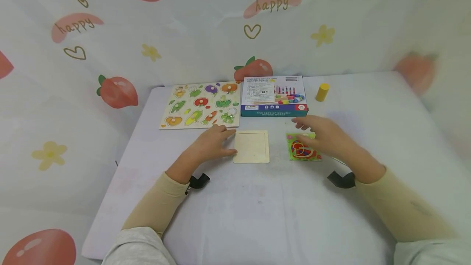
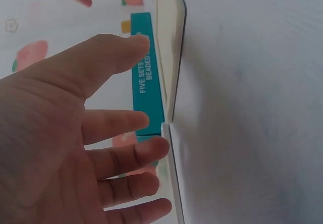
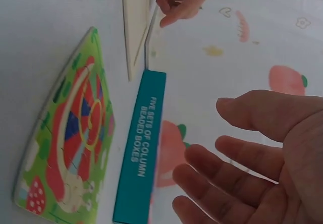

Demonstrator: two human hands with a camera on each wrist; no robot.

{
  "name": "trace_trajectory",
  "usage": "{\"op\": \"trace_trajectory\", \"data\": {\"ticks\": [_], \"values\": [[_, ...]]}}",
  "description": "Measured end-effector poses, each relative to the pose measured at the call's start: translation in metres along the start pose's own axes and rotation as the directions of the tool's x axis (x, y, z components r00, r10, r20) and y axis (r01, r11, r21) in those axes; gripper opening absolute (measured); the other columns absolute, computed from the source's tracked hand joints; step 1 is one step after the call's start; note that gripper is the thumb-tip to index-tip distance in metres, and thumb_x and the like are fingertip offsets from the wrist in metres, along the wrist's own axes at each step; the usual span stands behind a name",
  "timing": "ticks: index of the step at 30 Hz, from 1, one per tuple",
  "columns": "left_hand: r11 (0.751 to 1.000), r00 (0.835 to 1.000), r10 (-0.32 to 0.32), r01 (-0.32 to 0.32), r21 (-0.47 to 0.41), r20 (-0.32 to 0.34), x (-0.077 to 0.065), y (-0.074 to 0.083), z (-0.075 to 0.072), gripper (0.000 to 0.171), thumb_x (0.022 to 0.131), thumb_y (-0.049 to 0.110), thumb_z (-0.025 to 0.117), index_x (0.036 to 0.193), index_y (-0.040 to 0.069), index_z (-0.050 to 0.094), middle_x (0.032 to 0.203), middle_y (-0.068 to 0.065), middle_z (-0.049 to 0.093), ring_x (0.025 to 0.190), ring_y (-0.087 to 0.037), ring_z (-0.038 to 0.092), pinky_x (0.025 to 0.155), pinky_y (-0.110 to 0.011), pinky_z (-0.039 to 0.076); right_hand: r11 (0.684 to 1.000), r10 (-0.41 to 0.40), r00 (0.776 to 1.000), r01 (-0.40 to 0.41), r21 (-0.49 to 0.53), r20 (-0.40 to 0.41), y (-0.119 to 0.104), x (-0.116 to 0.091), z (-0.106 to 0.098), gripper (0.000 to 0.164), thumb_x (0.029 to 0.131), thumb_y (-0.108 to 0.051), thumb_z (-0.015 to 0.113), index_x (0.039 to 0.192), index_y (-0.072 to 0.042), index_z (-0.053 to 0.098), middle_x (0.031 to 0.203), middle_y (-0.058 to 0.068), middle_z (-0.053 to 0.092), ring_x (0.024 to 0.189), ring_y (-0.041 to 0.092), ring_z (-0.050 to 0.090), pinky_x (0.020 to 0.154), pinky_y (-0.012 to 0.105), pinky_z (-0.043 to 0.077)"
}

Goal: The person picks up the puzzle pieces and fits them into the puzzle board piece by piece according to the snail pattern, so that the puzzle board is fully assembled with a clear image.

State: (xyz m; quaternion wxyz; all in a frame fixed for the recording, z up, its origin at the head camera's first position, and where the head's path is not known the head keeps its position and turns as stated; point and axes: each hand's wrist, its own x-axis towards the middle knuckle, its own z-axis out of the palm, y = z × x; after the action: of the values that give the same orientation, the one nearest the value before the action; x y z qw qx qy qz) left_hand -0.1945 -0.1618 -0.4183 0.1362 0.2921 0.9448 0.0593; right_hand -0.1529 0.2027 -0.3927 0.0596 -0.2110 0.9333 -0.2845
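A shallow square wooden tray [image 1: 252, 146] with a raised rim lies flat on the table. My left hand [image 1: 211, 144] is at its left edge, thumb and forefinger spread; whether they touch the rim I cannot tell. To the tray's right lies a small square puzzle [image 1: 303, 154], green with a red and blue snail, seen more fully in the right wrist view as the snail puzzle [image 3: 75, 133]. Above its right side hovers my right hand [image 1: 325, 134], fingers loosely bent and holding nothing. In the right wrist view that hand [image 3: 257, 168] is apart from the puzzle.
Behind the tray stands a beaded-box toy carton [image 1: 274, 97] with a teal front side. Left of it lies a vegetable peg board [image 1: 200, 105]. A yellow cylinder [image 1: 322, 92] stands upright to the right of the carton. A printed white curtain [image 1: 198, 23] hangs behind the table.
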Motion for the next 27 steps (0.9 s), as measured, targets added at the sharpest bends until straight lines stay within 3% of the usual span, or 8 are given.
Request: {"op": "trace_trajectory", "data": {"ticks": [8, 13, 18, 22, 27], "values": [[0.999, 0.999, 0.033, -0.033, 0.002, 0.010, 0.002, -0.002, 0.006, 0.080, 0.084, 0.057, 0.080, 0.148, 0.014, 0.056, 0.120, -0.008, 0.056, 0.104, -0.022, 0.045, 0.089, -0.038, 0.043, 0.997, 0.042, 0.998, -0.045, 0.066, 0.046, 0.008, 0.008, 0.011, 0.043, 0.095, -0.020, 0.075, 0.134, -0.004, 0.066, 0.099, 0.002, 0.067, 0.095, 0.023, 0.062, 0.081, 0.042, 0.052], [0.999, 0.999, 0.028, -0.027, -0.023, 0.035, 0.002, -0.003, 0.006, 0.086, 0.081, 0.057, 0.083, 0.150, 0.016, 0.055, 0.121, -0.007, 0.055, 0.105, -0.022, 0.044, 0.090, -0.038, 0.043, 0.987, 0.127, 0.984, -0.138, 0.084, 0.127, 0.016, 0.014, 0.018, 0.047, 0.095, -0.023, 0.076, 0.136, -0.004, 0.065, 0.101, 0.004, 0.066, 0.095, 0.025, 0.061, 0.080, 0.040, 0.053], [0.996, 0.997, -0.002, 0.009, -0.089, 0.079, 0.002, -0.005, 0.006, 0.087, 0.081, 0.054, 0.084, 0.153, 0.018, 0.051, 0.132, -0.008, 0.057, 0.114, -0.024, 0.048, 0.099, -0.041, 0.043, 0.974, 0.191, 0.968, -0.208, 0.089, 0.166, 0.023, 0.019, 0.026, 0.049, 0.095, -0.026, 0.075, 0.138, -0.005, 0.064, 0.105, 0.008, 0.065, 0.098, 0.027, 0.059, 0.084, 0.041, 0.054], [0.981, 0.992, -0.036, 0.058, -0.185, 0.121, 0.002, -0.006, 0.006, 0.087, 0.083, 0.050, 0.084, 0.156, 0.019, 0.047, 0.144, -0.006, 0.056, 0.122, -0.024, 0.051, 0.108, -0.045, 0.041, 0.969, 0.214, 0.963, -0.230, 0.091, 0.163, 0.028, 0.022, 0.031, 0.048, 0.096, -0.025, 0.075, 0.137, -0.004, 0.065, 0.098, 0.006, 0.063, 0.094, 0.025, 0.056, 0.079, 0.037, 0.051], [0.965, 0.987, -0.064, 0.098, -0.243, 0.147, 0.002, -0.005, 0.006, 0.089, 0.083, 0.049, 0.085, 0.157, 0.019, 0.044, 0.145, -0.004, 0.056, 0.119, -0.021, 0.052, 0.110, -0.043, 0.040, 0.961, 0.244, 0.959, -0.259, 0.094, 0.147, 0.032, 0.024, 0.036, 0.046, 0.096, -0.027, 0.075, 0.135, -0.005, 0.067, 0.093, 0.005, 0.062, 0.091, 0.025, 0.054, 0.075, 0.035, 0.048]]}}
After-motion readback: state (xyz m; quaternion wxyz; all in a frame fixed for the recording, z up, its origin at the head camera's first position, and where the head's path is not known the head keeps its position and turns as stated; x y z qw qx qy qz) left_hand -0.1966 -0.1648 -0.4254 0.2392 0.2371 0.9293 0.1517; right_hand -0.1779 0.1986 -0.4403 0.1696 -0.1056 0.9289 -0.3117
